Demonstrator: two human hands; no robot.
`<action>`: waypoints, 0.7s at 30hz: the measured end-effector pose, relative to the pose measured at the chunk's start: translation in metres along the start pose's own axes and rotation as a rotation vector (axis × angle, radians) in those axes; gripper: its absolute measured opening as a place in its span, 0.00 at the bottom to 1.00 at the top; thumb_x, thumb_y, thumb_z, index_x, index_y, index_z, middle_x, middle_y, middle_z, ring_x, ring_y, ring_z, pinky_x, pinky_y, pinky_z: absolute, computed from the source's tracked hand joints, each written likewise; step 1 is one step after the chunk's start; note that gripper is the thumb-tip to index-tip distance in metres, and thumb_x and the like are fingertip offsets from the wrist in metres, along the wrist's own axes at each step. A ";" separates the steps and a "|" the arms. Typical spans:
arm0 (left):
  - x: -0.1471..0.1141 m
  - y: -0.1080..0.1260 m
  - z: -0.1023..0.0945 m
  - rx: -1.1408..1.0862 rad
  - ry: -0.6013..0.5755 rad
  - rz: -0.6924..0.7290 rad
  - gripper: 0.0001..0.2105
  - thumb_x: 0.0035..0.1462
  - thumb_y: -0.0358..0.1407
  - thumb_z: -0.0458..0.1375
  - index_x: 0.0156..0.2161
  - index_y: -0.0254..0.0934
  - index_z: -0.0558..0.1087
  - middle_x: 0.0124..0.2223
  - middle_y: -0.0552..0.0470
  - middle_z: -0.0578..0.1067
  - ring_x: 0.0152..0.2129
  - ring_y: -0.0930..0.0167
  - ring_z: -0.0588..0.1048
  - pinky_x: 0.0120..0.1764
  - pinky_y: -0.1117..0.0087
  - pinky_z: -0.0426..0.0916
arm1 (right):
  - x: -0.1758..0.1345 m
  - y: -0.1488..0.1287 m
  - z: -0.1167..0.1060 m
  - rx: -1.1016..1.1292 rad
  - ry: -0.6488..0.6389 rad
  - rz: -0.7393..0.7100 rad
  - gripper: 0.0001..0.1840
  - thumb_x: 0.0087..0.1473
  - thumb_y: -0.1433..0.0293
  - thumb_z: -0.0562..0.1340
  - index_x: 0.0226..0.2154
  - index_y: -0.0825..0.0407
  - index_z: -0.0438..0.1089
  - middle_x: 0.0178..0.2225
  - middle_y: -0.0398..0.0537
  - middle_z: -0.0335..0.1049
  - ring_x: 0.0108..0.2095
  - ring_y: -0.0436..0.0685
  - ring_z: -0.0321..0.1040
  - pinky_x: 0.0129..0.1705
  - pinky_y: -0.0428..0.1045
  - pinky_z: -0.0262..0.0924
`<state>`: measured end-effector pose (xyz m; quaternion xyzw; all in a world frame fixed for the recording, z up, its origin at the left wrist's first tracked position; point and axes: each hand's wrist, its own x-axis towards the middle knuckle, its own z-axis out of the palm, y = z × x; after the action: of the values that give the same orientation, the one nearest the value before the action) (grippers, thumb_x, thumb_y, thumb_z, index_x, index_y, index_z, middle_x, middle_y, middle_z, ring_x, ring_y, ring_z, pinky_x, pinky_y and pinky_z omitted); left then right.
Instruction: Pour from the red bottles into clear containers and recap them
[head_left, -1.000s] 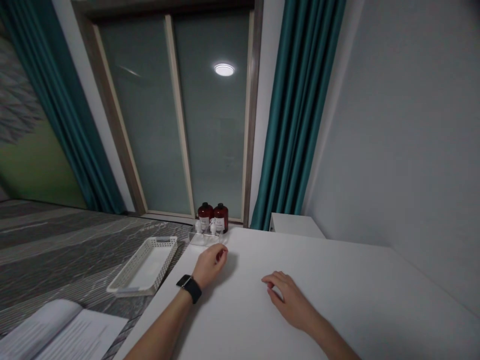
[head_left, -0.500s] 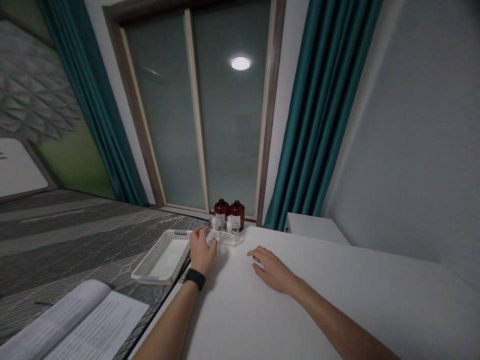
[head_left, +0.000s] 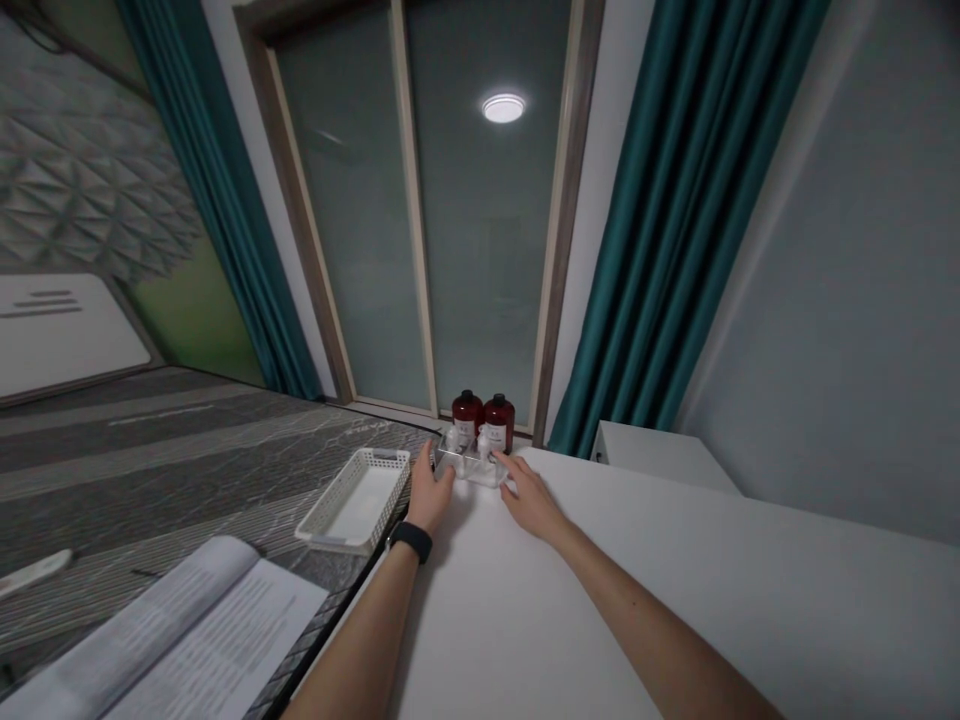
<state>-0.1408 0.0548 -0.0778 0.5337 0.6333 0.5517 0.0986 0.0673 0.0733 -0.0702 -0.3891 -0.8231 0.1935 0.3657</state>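
Note:
A clear plastic tray (head_left: 474, 476) stands at the far end of the white table, with small white bottles (head_left: 453, 440) in it. My left hand (head_left: 430, 497) is at the tray's left end, its thumb in front and its fingers curved around the side. At the right end, my right hand (head_left: 531, 497) has its fingertips on the tray's edge and its thumb lower down. Both hands appear to grip the tray, though the contact is small and partly hidden. Right behind it stand two dark red bottles (head_left: 499, 415) with black caps and white labels.
A white perforated basket (head_left: 311, 541) sits left of the white table (head_left: 517, 620) on a grey patterned surface. Nearer lies an open book (head_left: 217, 620). A white cabinet (head_left: 660, 455) stands beyond the table's right side, before a teal curtain (head_left: 660, 250).
My right hand has moved forward and left from over the table to the tray's right end. My left hand stays at its left end. The view has shifted slightly.

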 end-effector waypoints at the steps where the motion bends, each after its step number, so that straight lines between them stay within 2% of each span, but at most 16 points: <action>1: 0.000 0.000 0.000 -0.017 -0.014 -0.010 0.28 0.55 0.31 0.56 0.61 0.32 0.61 0.63 0.36 0.65 0.61 0.56 0.63 0.63 0.52 0.56 | 0.000 0.000 0.000 -0.005 -0.008 -0.001 0.35 0.55 0.79 0.56 0.64 0.44 0.56 0.55 0.52 0.64 0.49 0.60 0.68 0.54 0.57 0.62; 6: -0.001 0.003 -0.003 -0.067 -0.042 -0.040 0.24 0.56 0.31 0.55 0.59 0.32 0.64 0.59 0.37 0.69 0.58 0.59 0.68 0.60 0.55 0.61 | -0.004 0.000 -0.002 -0.015 -0.034 -0.018 0.37 0.56 0.80 0.55 0.65 0.43 0.54 0.58 0.52 0.64 0.47 0.58 0.70 0.54 0.57 0.62; 12: -0.003 0.011 -0.011 -0.049 -0.052 -0.047 0.20 0.55 0.32 0.55 0.53 0.33 0.69 0.50 0.40 0.72 0.47 0.60 0.74 0.51 0.57 0.68 | -0.018 0.002 -0.014 -0.025 -0.032 -0.028 0.36 0.56 0.80 0.54 0.65 0.43 0.54 0.55 0.52 0.67 0.43 0.57 0.71 0.52 0.56 0.64; 16: -0.009 0.023 -0.014 -0.018 -0.092 -0.009 0.15 0.52 0.32 0.57 0.46 0.35 0.73 0.41 0.46 0.71 0.39 0.63 0.72 0.48 0.58 0.68 | -0.031 0.002 -0.024 -0.039 -0.024 -0.029 0.34 0.57 0.80 0.53 0.63 0.43 0.57 0.52 0.51 0.69 0.43 0.57 0.71 0.51 0.56 0.64; 21: -0.020 0.039 -0.012 -0.025 -0.181 0.032 0.12 0.51 0.33 0.57 0.43 0.37 0.73 0.33 0.53 0.66 0.32 0.66 0.69 0.42 0.63 0.68 | -0.053 -0.001 -0.039 -0.051 0.007 -0.014 0.30 0.57 0.80 0.53 0.60 0.46 0.61 0.49 0.50 0.70 0.43 0.57 0.71 0.50 0.57 0.64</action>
<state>-0.1192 0.0251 -0.0505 0.5900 0.6062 0.5107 0.1535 0.1189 0.0327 -0.0682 -0.3934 -0.8290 0.1685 0.3599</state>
